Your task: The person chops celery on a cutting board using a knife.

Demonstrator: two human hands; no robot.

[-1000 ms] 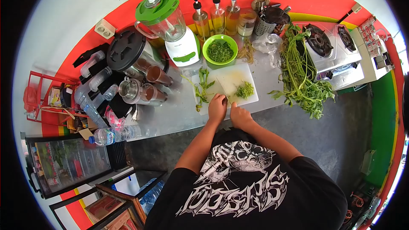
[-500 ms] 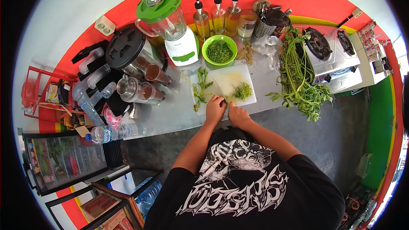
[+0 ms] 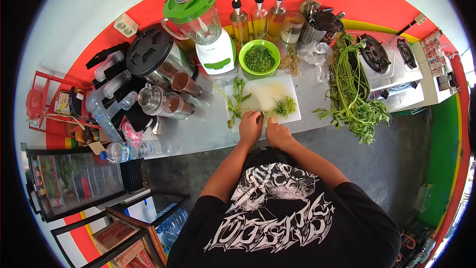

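My left hand [image 3: 251, 126], fingers curled, presses on something at the near edge of the white cutting board [image 3: 290, 86]; what lies beneath its fingers is too small to name. Beside it on the right, my right hand [image 3: 278, 132] is closed round a knife, whose thin blade [image 3: 259, 103] points away across the board. Chopped greens [image 3: 285, 105] form a small pile on the board's right side. Uncut leafy stems [image 3: 237, 100] lie on its left. Behind the board stands a green bowl [image 3: 259, 58] filled with chopped greens.
A blender [image 3: 211, 52] and pump bottles [image 3: 259, 18] stand at the back. Leafy bunches [image 3: 349, 89] lie beside the gas stove [image 3: 394, 62] on the right. Metal jugs [image 3: 151, 100], cups and a water bottle [image 3: 119, 152] are on the left.
The camera view has shifted slightly. Both hands stay close together at the board's near edge, with only slight movement of the left fingers.
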